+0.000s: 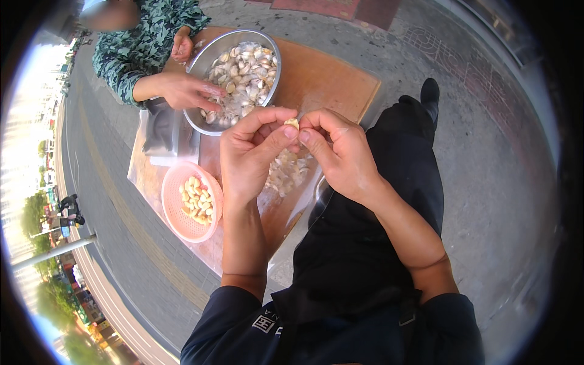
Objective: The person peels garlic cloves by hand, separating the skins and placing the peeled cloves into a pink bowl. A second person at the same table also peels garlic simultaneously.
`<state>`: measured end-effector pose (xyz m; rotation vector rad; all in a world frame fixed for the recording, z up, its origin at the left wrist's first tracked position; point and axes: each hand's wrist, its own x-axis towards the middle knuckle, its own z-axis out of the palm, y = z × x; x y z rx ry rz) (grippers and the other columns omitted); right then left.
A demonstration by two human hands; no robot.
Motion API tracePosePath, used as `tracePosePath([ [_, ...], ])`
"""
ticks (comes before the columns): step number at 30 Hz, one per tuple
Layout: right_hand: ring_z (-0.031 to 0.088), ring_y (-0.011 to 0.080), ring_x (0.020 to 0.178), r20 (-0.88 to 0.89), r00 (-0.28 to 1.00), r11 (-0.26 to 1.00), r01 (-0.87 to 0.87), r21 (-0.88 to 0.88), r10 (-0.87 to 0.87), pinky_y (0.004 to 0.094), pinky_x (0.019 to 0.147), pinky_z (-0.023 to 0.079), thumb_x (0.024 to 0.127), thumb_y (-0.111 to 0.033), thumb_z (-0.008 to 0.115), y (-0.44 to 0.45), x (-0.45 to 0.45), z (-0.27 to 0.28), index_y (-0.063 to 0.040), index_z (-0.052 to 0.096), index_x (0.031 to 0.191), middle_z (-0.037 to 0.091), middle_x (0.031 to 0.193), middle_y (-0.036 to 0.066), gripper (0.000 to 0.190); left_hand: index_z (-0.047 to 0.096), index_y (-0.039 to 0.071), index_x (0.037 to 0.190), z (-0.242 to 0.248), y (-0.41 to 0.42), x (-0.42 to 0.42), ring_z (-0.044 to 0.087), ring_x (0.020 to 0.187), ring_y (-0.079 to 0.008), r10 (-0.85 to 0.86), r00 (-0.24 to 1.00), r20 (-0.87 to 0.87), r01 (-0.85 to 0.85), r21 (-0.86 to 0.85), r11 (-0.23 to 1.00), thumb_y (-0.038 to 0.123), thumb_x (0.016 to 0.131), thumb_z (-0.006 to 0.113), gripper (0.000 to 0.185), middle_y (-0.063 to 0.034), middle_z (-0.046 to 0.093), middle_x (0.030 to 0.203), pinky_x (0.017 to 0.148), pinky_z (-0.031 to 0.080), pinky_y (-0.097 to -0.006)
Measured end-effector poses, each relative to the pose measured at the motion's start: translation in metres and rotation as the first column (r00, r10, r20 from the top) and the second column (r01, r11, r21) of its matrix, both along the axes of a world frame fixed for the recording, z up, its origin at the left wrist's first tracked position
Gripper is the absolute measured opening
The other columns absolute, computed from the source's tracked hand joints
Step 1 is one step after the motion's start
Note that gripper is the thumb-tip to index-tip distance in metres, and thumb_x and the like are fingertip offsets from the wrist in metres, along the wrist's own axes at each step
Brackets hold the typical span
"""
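Observation:
Between thumb and fingers, my left hand (255,148) grips a garlic clove (292,122). My right hand (340,153) meets it at the clove's other side, its thumb and forefinger pinched against the clove or its skin; which of the two is too small to tell. Beneath my hands, a heap of papery garlic skins (287,173) lies on the wooden table. Beyond my left hand stands a steel bowl (277,73) of unpeeled garlic cloves (248,68). Left of my left forearm, a pink plastic colander (169,196) holds peeled cloves (197,198).
Across the wooden table (328,77), a person in a camouflage top (123,64) has one hand (187,91) over the bowl's cloves and another hand (182,45) by its rim. A clear plastic container (166,132) sits near the colander. My dark-clad leg (406,150) is beside the table edge.

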<state>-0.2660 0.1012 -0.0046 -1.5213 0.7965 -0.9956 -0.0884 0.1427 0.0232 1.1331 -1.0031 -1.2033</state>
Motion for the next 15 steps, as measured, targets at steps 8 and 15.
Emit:
tracePosePath([
  [8,0.062,0.0161,0.078,0.170,0.982,0.939,-0.138,0.316,0.088,0.0311,0.073,0.052,0.107,-0.013,0.062,0.002,0.004,-0.002,0.001,0.064,0.107,0.069,0.093,0.007,0.015,0.071,-0.007,0.119,-0.015,-0.006,0.013,0.070,0.084,-0.0184,-0.122,0.983,-0.135,0.123,-0.005,0.992,0.004,0.097,0.073,0.025,-0.0150,0.074,0.102,0.075,0.058,-0.0311],
  [15,0.048,0.0069,0.073,0.547,0.836,0.639,-0.446,0.627,0.048,0.0237,0.067,0.043,0.109,-0.026,0.061,-0.001,-0.003,0.000,0.000,0.068,0.113,0.061,0.089,-0.001,0.027,0.071,-0.006,0.121,-0.019,-0.008,0.019,0.070,0.083,-0.0206,-0.234,0.904,-0.357,0.204,-0.120,0.972,0.007,0.099,0.071,0.026,-0.0187,0.073,0.107,0.073,0.059,-0.0301],
])
